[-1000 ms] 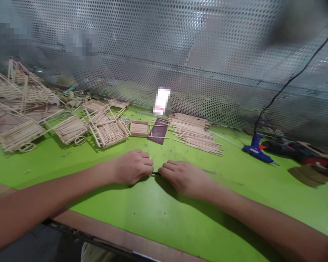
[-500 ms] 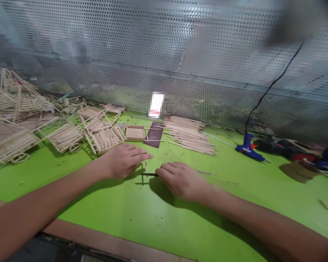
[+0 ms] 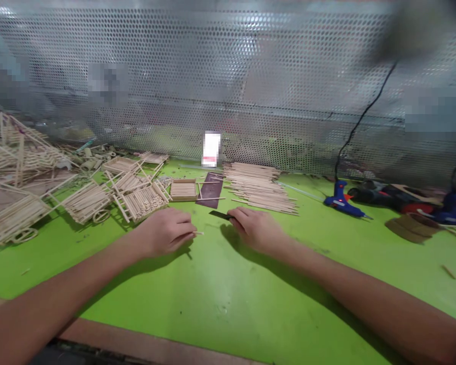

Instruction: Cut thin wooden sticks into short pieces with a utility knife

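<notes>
My left hand (image 3: 167, 232) is closed on a short thin wooden stick (image 3: 199, 233), whose pale end pokes out past the fingertips. To its right, my right hand (image 3: 256, 228) grips a dark flat blade (image 3: 219, 215) that points left. Blade and stick are apart. Beyond the hands lie a dark brown rectangular piece (image 3: 212, 190) and a small stick-built cart (image 3: 184, 189) with two shafts reaching over that piece. A layer of loose wooden sticks (image 3: 260, 187) is spread behind my right hand.
Several stick-built carts (image 3: 87, 202) crowd the left of the green table (image 3: 213, 299). A blue glue gun (image 3: 344, 200) with a black cord stands at the right, near a brown curved piece (image 3: 412, 226). A perforated metal screen (image 3: 228, 76) rises behind.
My left fingers have closed round the stick, which was upright before and now points right. My right hand has moved up and away with the blade, off the stick.
</notes>
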Motion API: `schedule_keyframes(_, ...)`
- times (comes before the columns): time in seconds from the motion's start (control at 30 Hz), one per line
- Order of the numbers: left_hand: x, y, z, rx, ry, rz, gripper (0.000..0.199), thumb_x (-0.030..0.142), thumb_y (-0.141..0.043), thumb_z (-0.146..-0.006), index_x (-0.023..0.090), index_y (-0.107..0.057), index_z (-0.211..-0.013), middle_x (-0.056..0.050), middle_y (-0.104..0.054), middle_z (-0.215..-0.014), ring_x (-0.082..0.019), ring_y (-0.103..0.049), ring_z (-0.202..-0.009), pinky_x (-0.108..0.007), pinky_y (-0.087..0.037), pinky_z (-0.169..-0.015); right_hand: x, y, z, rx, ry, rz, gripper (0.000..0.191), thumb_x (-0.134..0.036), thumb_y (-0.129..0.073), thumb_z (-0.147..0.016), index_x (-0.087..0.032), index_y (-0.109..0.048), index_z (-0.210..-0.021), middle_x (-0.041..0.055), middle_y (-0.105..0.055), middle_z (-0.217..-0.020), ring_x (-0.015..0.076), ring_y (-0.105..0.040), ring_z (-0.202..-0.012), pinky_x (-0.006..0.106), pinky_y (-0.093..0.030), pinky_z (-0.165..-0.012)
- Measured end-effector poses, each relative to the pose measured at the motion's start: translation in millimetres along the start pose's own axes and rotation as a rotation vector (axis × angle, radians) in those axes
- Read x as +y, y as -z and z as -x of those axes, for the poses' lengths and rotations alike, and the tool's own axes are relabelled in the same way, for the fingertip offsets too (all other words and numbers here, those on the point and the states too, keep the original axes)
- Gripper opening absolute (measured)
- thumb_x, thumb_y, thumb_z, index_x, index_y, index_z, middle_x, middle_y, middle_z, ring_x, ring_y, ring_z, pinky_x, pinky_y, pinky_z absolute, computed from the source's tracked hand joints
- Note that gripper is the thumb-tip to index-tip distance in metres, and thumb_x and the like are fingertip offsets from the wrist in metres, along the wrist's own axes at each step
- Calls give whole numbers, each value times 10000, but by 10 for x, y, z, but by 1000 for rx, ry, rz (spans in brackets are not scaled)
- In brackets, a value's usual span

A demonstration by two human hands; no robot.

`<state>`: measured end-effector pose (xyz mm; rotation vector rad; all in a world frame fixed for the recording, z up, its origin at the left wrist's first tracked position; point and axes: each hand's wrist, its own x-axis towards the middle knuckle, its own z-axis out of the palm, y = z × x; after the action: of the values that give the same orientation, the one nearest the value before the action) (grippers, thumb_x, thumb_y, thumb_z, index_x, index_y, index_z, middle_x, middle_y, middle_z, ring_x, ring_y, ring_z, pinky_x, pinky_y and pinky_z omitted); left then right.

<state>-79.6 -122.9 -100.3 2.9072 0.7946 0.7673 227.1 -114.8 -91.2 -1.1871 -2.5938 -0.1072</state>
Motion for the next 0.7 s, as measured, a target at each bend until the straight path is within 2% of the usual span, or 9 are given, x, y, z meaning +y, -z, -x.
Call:
schedule_keyframes(0.1,91,69,-24,27,217,235,262,305,-544,-1082,195,-778,-1122,-73,-806,-938,-155,-696,-673,-271,-552,-547,121,-27,-43,-75,-10,46,235,-234,-483,-1067,-147,-688,-1142,114,-747,-1029,245,-671,-888,362,-509,-742)
schedule_keyframes(0.2,171,130,-50,39,321,426,259,380,-602,-1063,226,-796,-1136,-64,-827,-976,-165,-746,-719,-276,-610,-571,91,5,-38,15,57,1,236,-245,-515,-1053,-146,-697,-1167,131,-746,-1103,282,-663,-1018,438,-533,-870)
schedule_keyframes(0.27,207,141,-61,14,348,506,284,410,-596,-1066,235,-801,-1155,-62,-831,-961,-147,-733,-644,-267,-609,-535,-23,54,-11,53,107,-109,241,-237,-508,-1053,-156,-705,-1166,122,-752,-1078,264,-673,-1004,441,-547,-882)
schedule_keyframes(0.37,260,108,-71,-12,364,568,329,461,-603,-1058,229,-803,-1179,-70,-828,-913,-138,-696,-578,-270,-593,-497,-262,119,36,-8,71,-294,262,-262,-478,-1076,-176,-712,-1159,99,-749,-1018,227,-689,-902,390,-565,-783)
schedule_keyframes(0.47,323,58,-82,-5,324,578,371,510,-620,-1038,219,-818,-1155,-81,-803,-870,-170,-706,-668,-290,-588,-517,-439,122,61,-127,95,-443,213,-334,-585,-1052,-166,-707,-1100,78,-729,-950,204,-666,-815,340,-528,-697)
schedule_keyframes(0.57,372,32,-97,-9,296,620,417,537,-596,-1042,205,-820,-1158,-106,-772,-909,-179,-697,-710,-276,-548,-487,-483,82,57,-168,72,-583,226,-367,-624,-1045,-154,-694,-1017,51,-702,-869,173,-615,-728,297,-470,-645)
schedule_keyframes(0.7,398,28,-102,-10,262,621,362,485,-616,-1045,216,-809,-1192,-109,-764,-962,-189,-711,-800,-293,-583,-584,-444,36,41,-170,15,-684,239,-370,-579,-1070,-154,-679,-1098,57,-702,-923,170,-598,-756,288,-454,-670)
